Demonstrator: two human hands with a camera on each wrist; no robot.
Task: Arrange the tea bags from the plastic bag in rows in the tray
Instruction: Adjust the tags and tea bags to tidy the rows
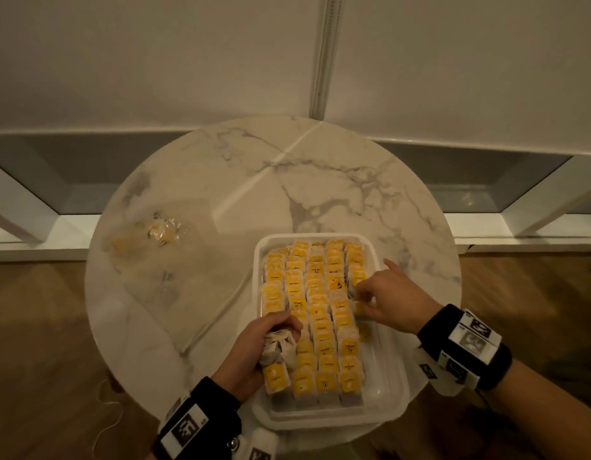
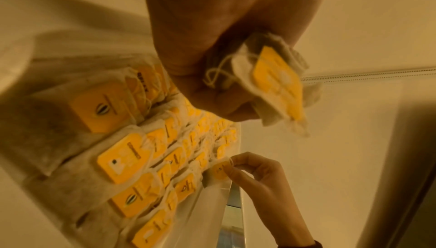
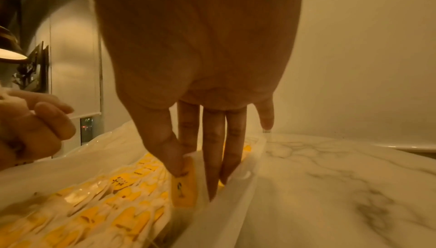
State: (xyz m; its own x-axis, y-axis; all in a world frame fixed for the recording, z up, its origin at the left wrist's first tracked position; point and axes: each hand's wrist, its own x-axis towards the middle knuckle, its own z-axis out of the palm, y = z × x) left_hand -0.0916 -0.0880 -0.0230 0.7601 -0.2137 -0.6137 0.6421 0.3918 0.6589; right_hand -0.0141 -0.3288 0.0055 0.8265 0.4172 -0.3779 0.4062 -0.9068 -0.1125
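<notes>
A white tray [image 1: 392,398] sits at the near edge of the round marble table, filled with rows of tea bags [image 1: 315,313] with yellow tags. My left hand [image 1: 254,350] hovers over the tray's near-left corner and grips a bunch of tea bags [image 2: 273,84]. My right hand [image 1: 387,302] is at the tray's right side; thumb and fingers pinch one tea bag [image 3: 185,185] by its yellow tag and hold it upright in the rightmost row. The clear plastic bag [image 1: 148,240] lies at the table's left with a few tea bags still inside.
The marble table [image 1: 320,180] has bare surface behind and left of the tray. A white wall and grey skirting stand behind it. Wooden floor shows on both sides. The tray's near rim overhangs close to the table edge.
</notes>
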